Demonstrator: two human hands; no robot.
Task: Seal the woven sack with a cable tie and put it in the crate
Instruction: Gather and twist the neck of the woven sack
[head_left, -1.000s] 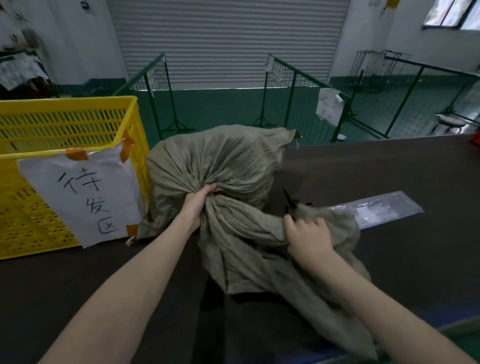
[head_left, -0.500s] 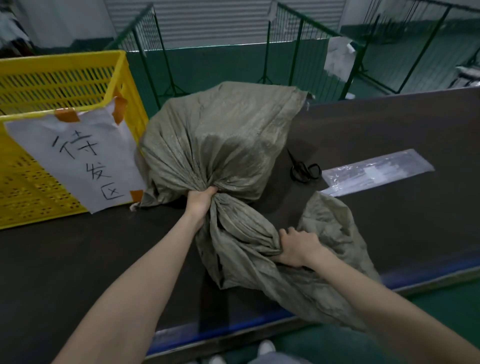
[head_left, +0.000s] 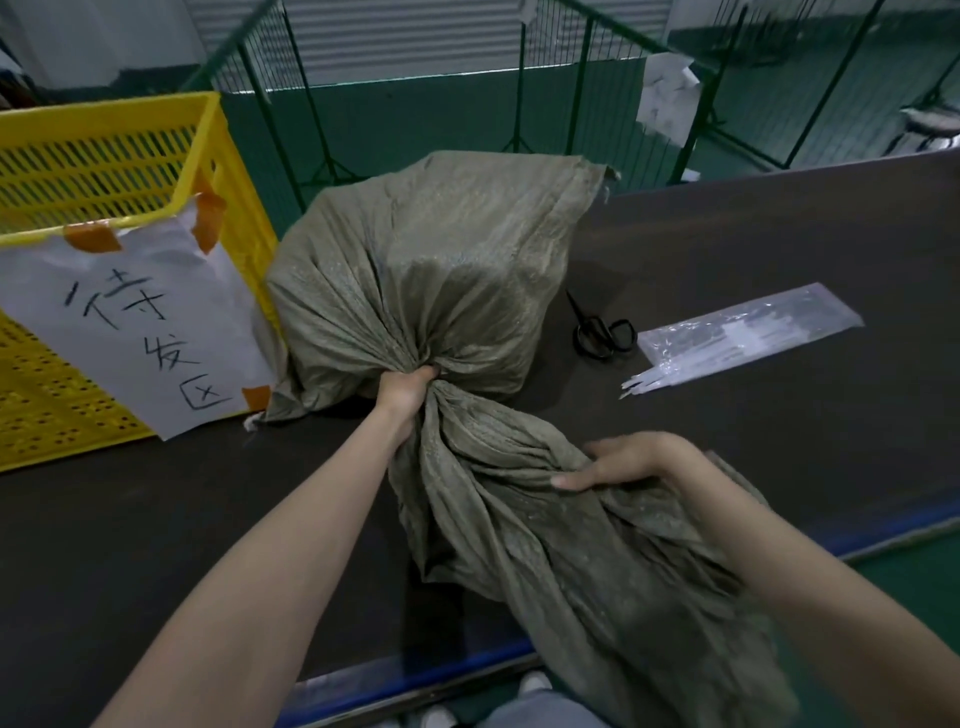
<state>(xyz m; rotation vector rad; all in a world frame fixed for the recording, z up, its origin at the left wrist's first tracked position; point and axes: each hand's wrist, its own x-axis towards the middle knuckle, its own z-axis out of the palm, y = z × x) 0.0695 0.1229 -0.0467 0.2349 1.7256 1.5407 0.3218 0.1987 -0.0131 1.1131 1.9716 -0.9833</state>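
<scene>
Gripping the gathered neck of the sack (head_left: 431, 270), the left hand (head_left: 408, 389) is curled tight round the cloth, while the loose mouth is held by the right hand (head_left: 631, 462), fingers bent over its folds. The sack is lying on the table (head_left: 779, 249) beside the crate (head_left: 119, 171). Gathering appears underway; a cable tie (head_left: 649, 378) must be fetched next.

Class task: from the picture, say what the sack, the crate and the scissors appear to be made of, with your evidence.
Sack: probably woven plastic, dull grey-green, fine weave, crisp creases.
Crate: moulded plastic, glossy yellow, slotted walls.
Scissors: likely metal, black all over; too small to be sure.
</scene>
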